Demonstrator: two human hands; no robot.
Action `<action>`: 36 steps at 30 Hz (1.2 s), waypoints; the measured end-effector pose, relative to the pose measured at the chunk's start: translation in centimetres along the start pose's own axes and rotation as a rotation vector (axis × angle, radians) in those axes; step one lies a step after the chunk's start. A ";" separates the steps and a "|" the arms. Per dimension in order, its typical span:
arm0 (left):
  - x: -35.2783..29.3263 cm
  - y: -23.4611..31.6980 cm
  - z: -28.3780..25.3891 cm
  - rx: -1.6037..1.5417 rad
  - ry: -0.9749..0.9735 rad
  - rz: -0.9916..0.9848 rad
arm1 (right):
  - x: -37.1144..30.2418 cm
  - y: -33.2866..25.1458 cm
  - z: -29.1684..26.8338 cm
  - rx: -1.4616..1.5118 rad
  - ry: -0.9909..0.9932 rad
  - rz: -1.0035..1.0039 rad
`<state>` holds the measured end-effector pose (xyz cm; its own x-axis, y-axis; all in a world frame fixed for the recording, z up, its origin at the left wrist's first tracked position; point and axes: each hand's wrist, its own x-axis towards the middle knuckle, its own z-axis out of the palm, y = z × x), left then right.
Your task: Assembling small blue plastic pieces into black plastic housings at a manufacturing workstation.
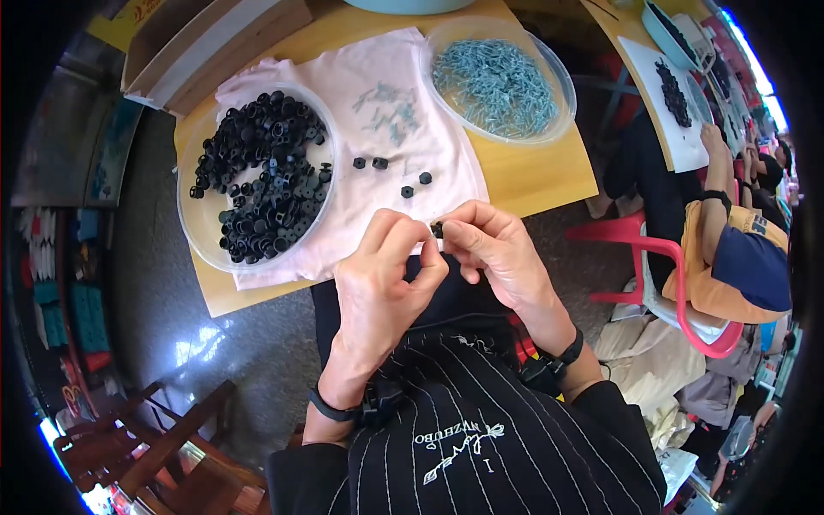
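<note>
In front of my body, both hands meet above the near edge of the pale pink cloth (343,73). My right hand (506,257) pinches a small black plastic knob (438,229) between thumb and fingertips. Close against it, my left hand (378,275) has its fingers curled into a pinch; whatever sits in that pinch is hidden. Several loose black knobs (408,192) lie on the cloth just beyond my hands. Farther back on it is a small scatter of silvery screws (390,112).
A round clear tub (190,193) of black knobs stands at left, another (566,90) with silvery screws at back right. A cardboard box (215,51) occupies the table's far left. To the right are a red plastic chair (678,257), a seated person (730,257) and another table.
</note>
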<state>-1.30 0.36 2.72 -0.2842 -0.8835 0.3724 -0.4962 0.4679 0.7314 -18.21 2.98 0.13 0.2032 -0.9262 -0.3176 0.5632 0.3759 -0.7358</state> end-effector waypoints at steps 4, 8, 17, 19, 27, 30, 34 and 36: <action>-0.4 -0.9 0.4 -0.287 -0.080 -0.263 | 0.0 0.8 0.6 -0.040 0.097 -0.089; -0.5 -1.8 0.9 -0.507 -0.089 -0.442 | -0.1 0.8 0.2 -0.176 0.051 -0.131; 1.9 -3.1 0.4 0.034 -0.005 -0.196 | 1.1 -0.1 -1.2 -0.217 0.172 -0.170; 3.1 -4.2 0.4 0.289 0.054 -0.045 | 1.3 -0.1 -1.1 -0.194 0.175 -0.162; 4.5 -4.1 1.5 0.490 -0.007 -0.067 | 1.6 -0.2 -1.4 -0.188 0.173 -0.154; 4.4 -4.4 1.7 0.556 -0.025 -0.075 | 1.4 -0.3 -1.5 -0.177 0.175 -0.132; 4.4 -4.5 1.7 0.544 -0.019 -0.059 | 1.4 -0.5 -1.3 -0.202 0.158 -0.172; 4.2 -3.9 1.4 0.529 0.003 -0.007 | 1.3 -0.7 -1.1 -0.221 0.156 -0.181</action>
<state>-1.74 -5.16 0.64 -0.2778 -0.8863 0.3706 -0.8446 0.4091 0.3454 -19.21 1.54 -0.40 -0.0192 -0.9693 -0.2451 0.3879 0.2187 -0.8954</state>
